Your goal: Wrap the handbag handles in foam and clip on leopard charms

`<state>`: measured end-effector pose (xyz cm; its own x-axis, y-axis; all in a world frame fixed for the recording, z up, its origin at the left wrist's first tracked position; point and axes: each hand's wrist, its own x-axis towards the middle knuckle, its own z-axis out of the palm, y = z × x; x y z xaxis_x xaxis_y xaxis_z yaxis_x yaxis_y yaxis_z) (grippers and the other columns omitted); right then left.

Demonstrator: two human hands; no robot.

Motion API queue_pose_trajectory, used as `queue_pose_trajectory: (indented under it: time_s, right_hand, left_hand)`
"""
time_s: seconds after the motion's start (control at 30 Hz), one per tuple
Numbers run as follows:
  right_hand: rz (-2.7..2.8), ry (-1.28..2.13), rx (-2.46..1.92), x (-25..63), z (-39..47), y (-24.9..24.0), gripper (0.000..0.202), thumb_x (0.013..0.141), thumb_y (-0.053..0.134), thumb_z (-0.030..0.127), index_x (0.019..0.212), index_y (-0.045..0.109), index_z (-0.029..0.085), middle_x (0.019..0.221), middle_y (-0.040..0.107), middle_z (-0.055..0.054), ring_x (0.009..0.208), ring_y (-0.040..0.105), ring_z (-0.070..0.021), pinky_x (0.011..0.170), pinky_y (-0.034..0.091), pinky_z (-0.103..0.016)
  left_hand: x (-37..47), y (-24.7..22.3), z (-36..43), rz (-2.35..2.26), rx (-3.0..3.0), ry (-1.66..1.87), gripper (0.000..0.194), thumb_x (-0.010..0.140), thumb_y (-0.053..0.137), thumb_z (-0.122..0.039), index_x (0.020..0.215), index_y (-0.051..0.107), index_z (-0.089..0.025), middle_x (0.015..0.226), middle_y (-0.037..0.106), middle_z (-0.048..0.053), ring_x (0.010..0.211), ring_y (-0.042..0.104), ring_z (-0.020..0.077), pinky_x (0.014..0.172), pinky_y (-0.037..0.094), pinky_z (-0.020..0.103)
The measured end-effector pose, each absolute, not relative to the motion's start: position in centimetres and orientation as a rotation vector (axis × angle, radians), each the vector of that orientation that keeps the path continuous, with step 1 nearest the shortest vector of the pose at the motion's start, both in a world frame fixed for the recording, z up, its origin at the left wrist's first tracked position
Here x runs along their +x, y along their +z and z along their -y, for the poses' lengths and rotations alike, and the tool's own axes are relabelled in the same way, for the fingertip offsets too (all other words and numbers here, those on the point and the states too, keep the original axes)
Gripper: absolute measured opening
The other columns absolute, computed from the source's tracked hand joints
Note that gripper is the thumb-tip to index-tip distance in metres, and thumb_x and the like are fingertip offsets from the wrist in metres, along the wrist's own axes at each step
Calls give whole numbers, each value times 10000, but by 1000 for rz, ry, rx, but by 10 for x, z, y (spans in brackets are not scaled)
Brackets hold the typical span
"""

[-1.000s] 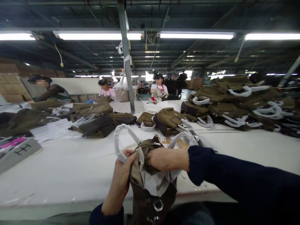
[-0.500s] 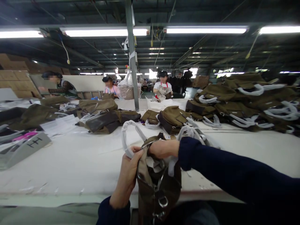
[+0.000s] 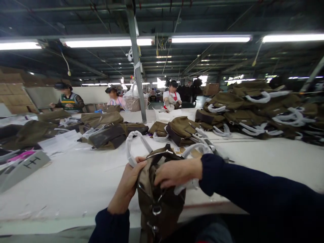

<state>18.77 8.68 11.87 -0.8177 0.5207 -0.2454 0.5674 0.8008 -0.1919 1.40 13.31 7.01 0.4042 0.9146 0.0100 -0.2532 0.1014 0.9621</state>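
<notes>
A brown handbag [image 3: 164, 206] stands at the table's front edge with its zipped top open and a pale lining showing. Its two handles, a left handle [image 3: 132, 143] and a right handle [image 3: 196, 147], are wrapped in white film. My left hand [image 3: 129, 179] is closed on the left rim of the opening, thumb on top. Over the mouth of the bag is my right hand [image 3: 173, 172], its fingers curled down into the opening. What those fingertips hold, if anything, is hidden. Metal rings [image 3: 156, 210] hang at the near end.
Brown bags [image 3: 183, 130] lie along the back of the white table [image 3: 76, 182], with a tall pile [image 3: 253, 108] at right. A grey marked box [image 3: 30, 165] and paper sheets [image 3: 59, 141] are at left. Beyond a post [image 3: 138, 67], several people work.
My right hand has come up and nearer, out of the bag's depth, so more of it shows. The view has shifted slightly; my left hand keeps hold of the rim.
</notes>
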Motion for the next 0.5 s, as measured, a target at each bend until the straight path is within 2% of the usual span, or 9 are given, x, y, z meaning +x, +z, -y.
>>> queue_pose_trajectory:
  time_s: [0.07,0.13,0.2,0.27,0.3,0.33,0.43,0.5]
  right_hand:
    - [-2849,-456,1029,215,-72,156,199,930,539,219,976,719,147,1062,704,-102,990,607,-178,864,454,-269]
    - [-2656,-500,1314,239,-53,190,193,891,559,224,946,725,140,950,714,-77,839,620,-168,774,465,-273]
    - [-2396,-847,1395,254,-37,215,225,892,530,235,955,718,129,867,710,-54,726,621,-141,664,463,-237]
    - [-2322,-1148,1403,257,-29,228,273,923,499,277,1036,696,125,850,709,-44,712,637,-130,623,462,-208]
    - [-2403,-1183,1410,254,-30,229,283,933,496,285,1075,684,127,865,711,-43,733,645,-128,637,466,-203]
    - [-2537,-1114,1405,249,-34,227,273,936,503,267,1094,680,131,885,715,-44,757,647,-126,670,470,-203]
    - [-2822,-567,1238,228,-60,199,206,877,570,116,1023,712,143,960,726,-50,837,641,-134,785,457,-226]
    - [-2745,-277,1110,217,-82,171,223,807,629,58,990,719,148,1005,728,-71,906,644,-174,822,460,-262]
  left_hand:
    - [7,75,-142,-730,1204,911,193,737,733,-305,831,650,-159,695,662,-6,619,579,110,579,438,187]
    - [2,83,-153,-705,1245,825,206,726,746,-309,836,654,-162,712,672,2,632,593,123,584,443,195]
    - [1,92,-162,-674,1287,718,228,713,761,-315,857,664,-167,729,680,7,641,602,135,590,449,205]
    - [2,101,-171,-651,1362,620,241,708,766,-320,868,677,-163,742,682,16,647,602,142,603,456,216]
    - [3,105,-175,-646,1413,592,243,707,765,-323,864,682,-158,742,678,20,646,597,143,609,456,221]
    - [4,108,-179,-645,1467,578,246,705,762,-326,860,683,-152,739,673,22,642,592,142,613,455,225]
    - [6,116,-193,-720,1624,563,301,692,758,-360,875,665,-140,712,645,13,627,576,144,606,439,236]
    - [5,120,-198,-918,1740,638,444,660,776,-391,988,634,-127,734,635,16,654,592,174,625,453,269]
